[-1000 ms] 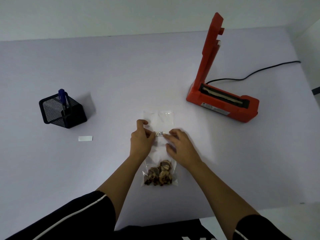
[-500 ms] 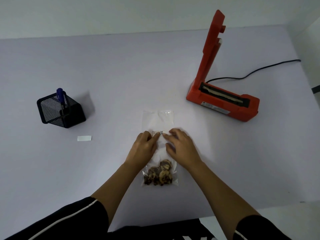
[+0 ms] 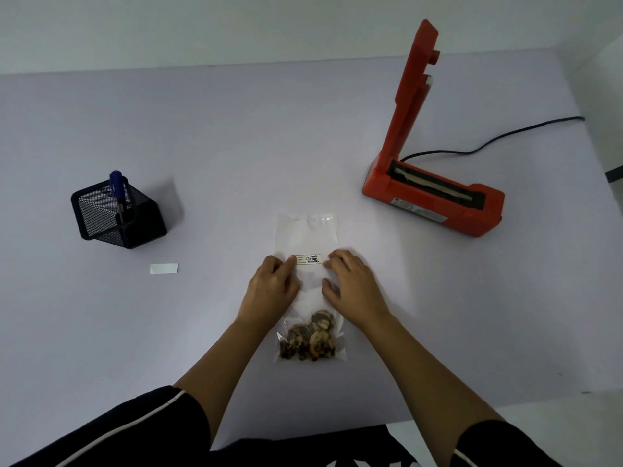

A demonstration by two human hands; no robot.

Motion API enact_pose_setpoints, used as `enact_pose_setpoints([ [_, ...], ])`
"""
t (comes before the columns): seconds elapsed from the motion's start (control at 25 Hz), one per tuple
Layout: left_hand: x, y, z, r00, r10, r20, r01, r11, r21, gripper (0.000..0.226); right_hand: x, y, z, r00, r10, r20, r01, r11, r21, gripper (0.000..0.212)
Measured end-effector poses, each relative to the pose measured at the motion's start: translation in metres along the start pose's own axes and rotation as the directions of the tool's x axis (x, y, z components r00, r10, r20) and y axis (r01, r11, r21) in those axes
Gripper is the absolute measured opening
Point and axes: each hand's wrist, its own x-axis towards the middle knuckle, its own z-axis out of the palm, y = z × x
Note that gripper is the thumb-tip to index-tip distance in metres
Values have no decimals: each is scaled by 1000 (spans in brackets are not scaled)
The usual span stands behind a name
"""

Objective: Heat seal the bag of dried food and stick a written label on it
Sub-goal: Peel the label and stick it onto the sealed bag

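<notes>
A clear plastic bag [image 3: 306,234] lies flat on the table in front of me, with brown dried food [image 3: 309,340] bunched at its near end. A small written label [image 3: 308,259] sits across the bag's middle. My left hand [image 3: 272,286] rests palm down on the bag's left edge, fingertips at the label's left end. My right hand [image 3: 350,281] lies on the bag's right edge, fingertips at the label's right end. Both hands press flat and hold nothing. The red heat sealer [image 3: 431,200] stands at the right with its arm raised.
A black mesh pen holder [image 3: 118,215] with a blue pen [image 3: 116,185] stands at the left. A small white paper strip [image 3: 164,268] lies near it. The sealer's black cable [image 3: 488,143] runs off to the right. The table's near edge is close to my body.
My left hand has flattened and slid to the label's left end, uncovering the written label. My right hand has stayed almost still on the bag.
</notes>
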Motion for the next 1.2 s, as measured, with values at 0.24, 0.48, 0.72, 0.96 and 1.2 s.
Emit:
enact_pose_setpoints([
  [0.24,-2,-10,3,979,201,34,-203,975,96,45,-6,-4,7,1000,-10,3,11,988,-155,51],
  [0.48,0,-9,7,981,189,40,-191,977,89,40,-8,-7,13,999,38,-5,-38,972,-233,54],
  [0.72,6,-5,7,992,117,53,-120,991,63,47,-6,-7,14,999,33,-5,-33,967,-251,56],
  [0.96,3,-4,6,998,14,67,-16,1000,23,45,-8,-8,15,998,63,5,-60,972,-226,60],
  [1.2,2,-7,4,985,153,78,-160,983,95,44,-13,-6,18,999,29,-15,-32,973,-228,53],
])
